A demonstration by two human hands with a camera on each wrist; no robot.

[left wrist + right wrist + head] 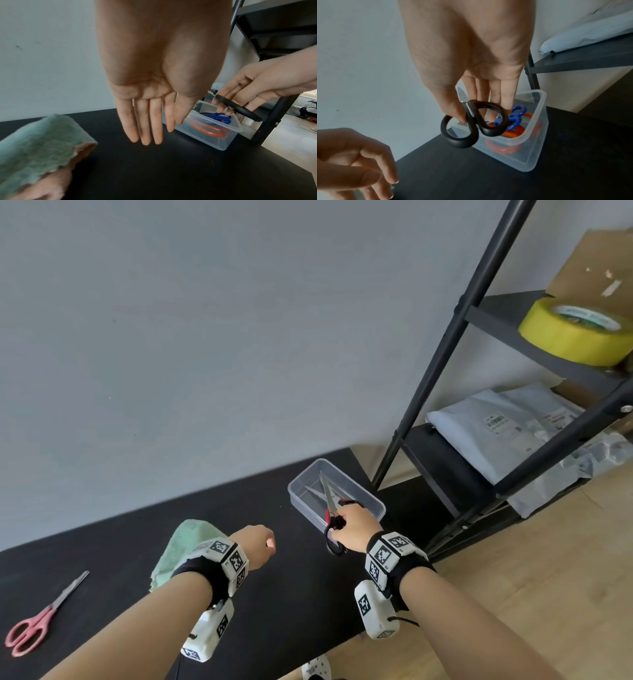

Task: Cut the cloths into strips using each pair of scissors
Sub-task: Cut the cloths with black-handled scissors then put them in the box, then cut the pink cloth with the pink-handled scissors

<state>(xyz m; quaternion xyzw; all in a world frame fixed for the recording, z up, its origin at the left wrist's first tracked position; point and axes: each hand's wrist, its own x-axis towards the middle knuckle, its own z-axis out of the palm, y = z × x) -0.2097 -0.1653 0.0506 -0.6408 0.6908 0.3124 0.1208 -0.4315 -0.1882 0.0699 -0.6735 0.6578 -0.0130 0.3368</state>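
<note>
Fingers and thumb of the right hand [471, 60] pinch the black scissors [471, 121] by the neck just above their two fat, rounded loops, blades pointing up and away over the clear plastic tub [537, 135]. To my eye that is a lifting grip, not a cutting one: no finger is through a loop yet, so the pair would need turning in the hand before use. The tub is thin-walled and see-through, set at the far right corner of the matte black table [291, 594], and it holds a blue pair [517, 115] and an orange pair [513, 135] of smooth plastic handles.

Over the middle of the table the left hand [154, 81] hangs with its fingers straight, close together and holding nothing, probably free to steady the fabric. Just to its left lies the green cloth [181, 549], fluffy like towelling, with a wavy pinked edge and a tan underside. Pink scissors [37, 625] lie flat and closed near the table's left end, well apart from the tub. Beside the table stands a black metal shelf [479, 313] holding a roll of yellow tape [572, 337].
</note>
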